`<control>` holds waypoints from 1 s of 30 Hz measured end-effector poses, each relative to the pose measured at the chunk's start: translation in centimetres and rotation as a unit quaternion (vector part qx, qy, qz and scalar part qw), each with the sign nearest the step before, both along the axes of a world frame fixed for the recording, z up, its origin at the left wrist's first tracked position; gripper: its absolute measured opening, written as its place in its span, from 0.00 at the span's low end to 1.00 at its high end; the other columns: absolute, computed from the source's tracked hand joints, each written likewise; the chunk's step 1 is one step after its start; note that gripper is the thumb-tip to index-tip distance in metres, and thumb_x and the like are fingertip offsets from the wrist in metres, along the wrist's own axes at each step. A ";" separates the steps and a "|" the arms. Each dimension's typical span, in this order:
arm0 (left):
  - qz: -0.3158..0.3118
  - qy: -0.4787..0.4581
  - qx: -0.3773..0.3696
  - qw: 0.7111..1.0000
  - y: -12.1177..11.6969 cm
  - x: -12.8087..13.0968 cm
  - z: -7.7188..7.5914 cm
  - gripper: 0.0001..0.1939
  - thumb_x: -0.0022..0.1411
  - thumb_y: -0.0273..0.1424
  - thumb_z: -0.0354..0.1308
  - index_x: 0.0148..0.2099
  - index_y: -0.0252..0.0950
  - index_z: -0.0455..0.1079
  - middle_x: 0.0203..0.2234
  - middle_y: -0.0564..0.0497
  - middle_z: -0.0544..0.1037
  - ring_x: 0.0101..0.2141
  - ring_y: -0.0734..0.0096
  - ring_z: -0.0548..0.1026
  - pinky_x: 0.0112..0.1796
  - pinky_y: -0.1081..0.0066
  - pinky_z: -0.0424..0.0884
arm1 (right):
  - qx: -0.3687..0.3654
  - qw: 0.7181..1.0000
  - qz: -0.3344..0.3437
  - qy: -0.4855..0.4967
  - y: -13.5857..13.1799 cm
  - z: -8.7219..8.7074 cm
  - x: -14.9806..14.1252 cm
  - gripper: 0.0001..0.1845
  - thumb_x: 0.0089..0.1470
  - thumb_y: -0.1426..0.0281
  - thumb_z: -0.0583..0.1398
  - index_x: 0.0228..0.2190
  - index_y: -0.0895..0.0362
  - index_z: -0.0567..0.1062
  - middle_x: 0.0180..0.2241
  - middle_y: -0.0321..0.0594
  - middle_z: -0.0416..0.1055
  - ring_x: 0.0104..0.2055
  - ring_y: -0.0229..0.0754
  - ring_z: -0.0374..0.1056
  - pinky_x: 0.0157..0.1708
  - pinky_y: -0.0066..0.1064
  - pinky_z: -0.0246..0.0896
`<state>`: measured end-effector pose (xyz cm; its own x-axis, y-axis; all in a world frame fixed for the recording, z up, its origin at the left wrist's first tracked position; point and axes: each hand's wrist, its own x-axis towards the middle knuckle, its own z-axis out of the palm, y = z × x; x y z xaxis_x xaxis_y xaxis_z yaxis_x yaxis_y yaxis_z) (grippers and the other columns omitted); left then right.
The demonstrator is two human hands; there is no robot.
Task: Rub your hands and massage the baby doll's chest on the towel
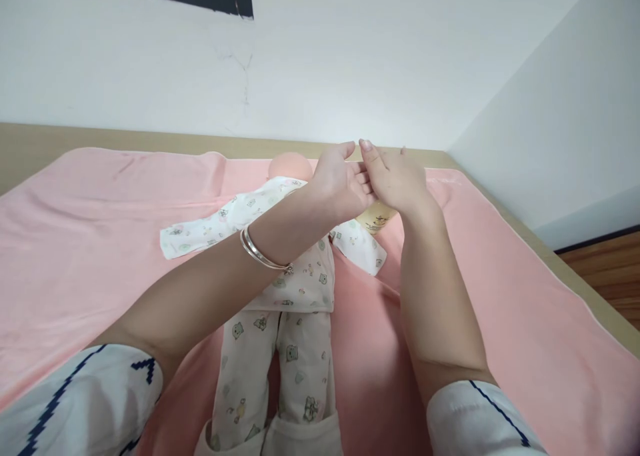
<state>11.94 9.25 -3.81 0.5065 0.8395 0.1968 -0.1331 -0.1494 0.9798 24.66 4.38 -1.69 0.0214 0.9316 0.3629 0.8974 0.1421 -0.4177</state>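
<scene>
The left hand (343, 183) is spread with its palm up and nothing visible in it, its fingers meeting the right hand (403, 183), which is turned away so that I cannot tell whether it grips anything. Both are above the upper part of the doll (313, 279), which lies on its back in printed clothes on the pink blanket (90, 243). If the palms carry anything wet, parting them carelessly could drip it onto the clothes. The bangles (260, 253) on the left wrist could snag the shirt if that arm drops. A yellow container (377, 217), mostly hidden, sits just beside a sleeve under the right hand; lowering that hand unseeing could knock it over, and the soft, creased blanket would steady it poorly.
</scene>
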 end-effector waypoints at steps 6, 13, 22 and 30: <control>0.011 -0.031 -0.037 0.999 0.7 0.1 -0.7 0.27 0.78 0.40 0.35 0.53 0.37 0.75 0.52 0.37 0.81 0.66 0.46 0.73 0.59 0.45 0.81 | -0.076 0.996 -0.052 0.015 0.0 1.0 0.2 0.47 0.65 0.33 0.39 0.48 0.51 0.82 0.44 0.45 0.85 0.58 0.58 0.76 0.69 0.57 0.57; 0.029 0.016 -0.006 0.999 -0.6 -6.8 -1.5 0.31 0.78 0.46 0.33 0.62 0.39 0.72 0.59 0.38 0.79 0.62 0.52 0.78 0.58 0.49 0.81 | -0.122 0.988 -0.090 0.007 0.5 2.2 -0.1 0.46 0.63 0.32 0.43 0.45 0.52 0.83 0.45 0.48 0.85 0.55 0.60 0.78 0.57 0.49 0.68; 0.126 0.089 0.087 0.984 -0.7 -16.0 -0.7 0.33 0.79 0.37 0.28 0.63 0.39 0.74 0.55 0.40 0.82 0.58 0.53 0.81 0.52 0.45 0.81 | -0.151 0.977 -0.149 -0.015 1.1 2.4 -0.6 0.38 0.67 0.40 0.47 0.43 0.55 0.82 0.43 0.51 0.85 0.50 0.59 0.80 0.55 0.51 0.69; 0.127 0.032 0.097 0.987 -1.9 -18.0 0.9 0.34 0.79 0.48 0.29 0.71 0.42 0.65 0.62 0.45 0.74 0.68 0.45 0.71 0.55 0.42 0.76 | -0.154 0.971 -0.183 -0.025 0.3 2.7 -1.9 0.29 0.68 0.46 0.50 0.42 0.52 0.82 0.42 0.48 0.85 0.49 0.60 0.79 0.51 0.53 0.72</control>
<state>-6.01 7.38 -2.94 0.3018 0.8905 0.3406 -0.0070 -0.3551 0.9348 22.76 4.70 0.99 0.3612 0.9292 0.0783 0.8848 -0.3150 -0.3435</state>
